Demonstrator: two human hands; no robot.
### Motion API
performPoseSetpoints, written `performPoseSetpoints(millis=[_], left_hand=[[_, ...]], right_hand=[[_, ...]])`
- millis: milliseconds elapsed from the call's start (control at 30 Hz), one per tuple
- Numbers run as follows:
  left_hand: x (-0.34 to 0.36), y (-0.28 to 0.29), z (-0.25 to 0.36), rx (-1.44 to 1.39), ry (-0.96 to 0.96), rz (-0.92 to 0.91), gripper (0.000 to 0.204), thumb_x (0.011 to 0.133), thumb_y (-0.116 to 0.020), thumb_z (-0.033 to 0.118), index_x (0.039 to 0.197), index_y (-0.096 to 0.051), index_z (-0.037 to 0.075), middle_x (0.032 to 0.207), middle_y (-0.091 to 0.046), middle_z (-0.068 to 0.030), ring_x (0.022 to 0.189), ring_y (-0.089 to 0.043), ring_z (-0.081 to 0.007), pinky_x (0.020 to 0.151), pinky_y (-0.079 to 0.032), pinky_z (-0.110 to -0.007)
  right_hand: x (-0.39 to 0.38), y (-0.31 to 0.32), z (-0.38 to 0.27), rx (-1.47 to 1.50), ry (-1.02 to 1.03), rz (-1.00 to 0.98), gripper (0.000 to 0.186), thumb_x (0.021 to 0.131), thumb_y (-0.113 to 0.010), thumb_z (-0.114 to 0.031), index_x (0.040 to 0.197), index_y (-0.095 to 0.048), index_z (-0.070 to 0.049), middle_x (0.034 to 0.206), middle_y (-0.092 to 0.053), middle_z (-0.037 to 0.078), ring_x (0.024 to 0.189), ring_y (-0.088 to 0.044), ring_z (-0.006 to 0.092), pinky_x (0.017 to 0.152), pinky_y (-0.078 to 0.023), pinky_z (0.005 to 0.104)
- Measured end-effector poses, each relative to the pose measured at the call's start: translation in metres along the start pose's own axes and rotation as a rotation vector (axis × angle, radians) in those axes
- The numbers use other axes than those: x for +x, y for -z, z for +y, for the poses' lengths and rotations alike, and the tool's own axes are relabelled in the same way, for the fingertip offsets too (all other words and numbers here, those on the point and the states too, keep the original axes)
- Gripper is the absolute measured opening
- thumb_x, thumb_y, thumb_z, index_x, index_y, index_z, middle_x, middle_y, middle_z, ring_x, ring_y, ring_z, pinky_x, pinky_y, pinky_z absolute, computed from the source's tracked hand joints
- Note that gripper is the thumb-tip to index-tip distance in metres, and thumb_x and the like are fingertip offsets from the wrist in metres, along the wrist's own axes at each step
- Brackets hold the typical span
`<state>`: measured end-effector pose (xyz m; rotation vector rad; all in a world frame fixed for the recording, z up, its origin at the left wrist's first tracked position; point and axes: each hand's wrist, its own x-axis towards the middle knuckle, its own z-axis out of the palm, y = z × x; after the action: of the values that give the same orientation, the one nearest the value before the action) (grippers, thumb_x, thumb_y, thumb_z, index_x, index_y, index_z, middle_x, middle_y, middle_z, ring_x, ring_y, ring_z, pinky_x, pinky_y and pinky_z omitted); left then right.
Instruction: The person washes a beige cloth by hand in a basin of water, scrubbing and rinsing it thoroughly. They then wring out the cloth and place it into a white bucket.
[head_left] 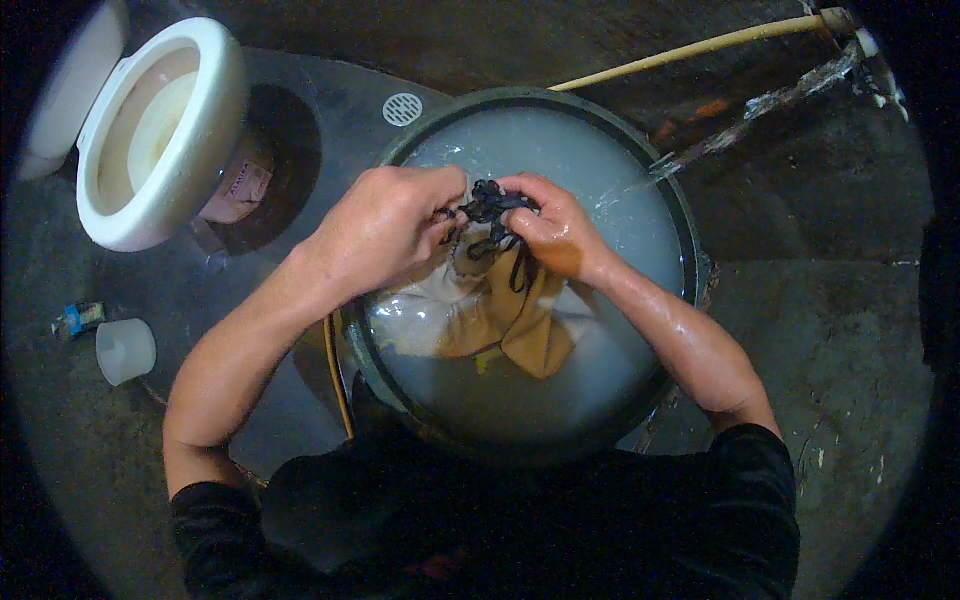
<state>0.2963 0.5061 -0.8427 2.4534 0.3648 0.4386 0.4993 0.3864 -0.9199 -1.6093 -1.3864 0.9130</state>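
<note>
A white toilet (229, 110) stands at the upper left, and a round white drain cover (403, 110) is set in the dark grey floor (335, 125) to its right. Farther down the left side, a translucent white cup (126, 352) is just beside a small blue packet (84, 319). A yellow hose (690, 47) slants across the upper right.

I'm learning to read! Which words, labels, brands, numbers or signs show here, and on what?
Pinkish label by the white toilet: printed, but I won't copy its words.
Small blue item: any print is too small to read.
Dark shirt: reddish mark too blurred to read.
</note>
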Motion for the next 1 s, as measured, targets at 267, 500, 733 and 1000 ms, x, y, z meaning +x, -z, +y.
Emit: performPoseSetpoints(millis=[267,500,733,1000], left_hand=[[0.012,0.013,0.007,0.098,-0.148,-0.197,0.016,0.068,-0.061,-0.004,0.08,-0.052,0.001,0.073,-0.058,-0.0187,0.073,-0.061,-0.0401,0.062,-0.047,-0.044],[0.015,0.03,0.009,-0.046,-0.089,-0.391,0.019,0.069,-0.061,-0.005,0.079,-0.046,0.001,0.066,-0.05,-0.0128,0.063,-0.055,-0.0293,0.059,-0.044,-0.039],[-0.002,0.084,0.029,-0.466,0.37,-0.38,0.036,0.082,-0.063,0.002,0.067,-0.031,0.009,0.064,-0.036,0.0037,0.061,-0.036,-0.0087,0.052,-0.031,-0.026],[-0.059,0.141,0.065,-0.583,0.426,-0.19,0.038,0.081,-0.063,-0.003,0.067,-0.029,0.011,0.062,-0.042,-0.0002,0.06,-0.043,-0.0095,0.053,-0.036,-0.024]], right_hand=[[0.0,0.002,-0.007,-0.114,0.097,-0.016,0.038,0.077,-0.055,-0.009,0.113,-0.061,-0.001,0.104,-0.061,0.014,0.1,-0.058,0.026,0.091,-0.044,0.0339],[0.001,0.001,-0.009,-0.165,0.151,-0.007,0.037,0.077,-0.055,-0.019,0.109,-0.064,-0.002,0.1,-0.062,0.018,0.095,-0.058,0.0342,0.086,-0.047,0.0398],[0.006,0.01,-0.002,-0.177,0.123,0.032,0.036,0.078,-0.053,-0.011,0.112,-0.062,-0.002,0.102,-0.061,0.016,0.097,-0.058,0.0299,0.088,-0.046,0.0368],[0.0,0.02,0.022,-0.238,0.139,0.057,0.034,0.08,-0.051,-0.011,0.111,-0.062,0.0,0.106,-0.061,0.018,0.101,-0.057,0.0337,0.09,-0.045,0.0389]])
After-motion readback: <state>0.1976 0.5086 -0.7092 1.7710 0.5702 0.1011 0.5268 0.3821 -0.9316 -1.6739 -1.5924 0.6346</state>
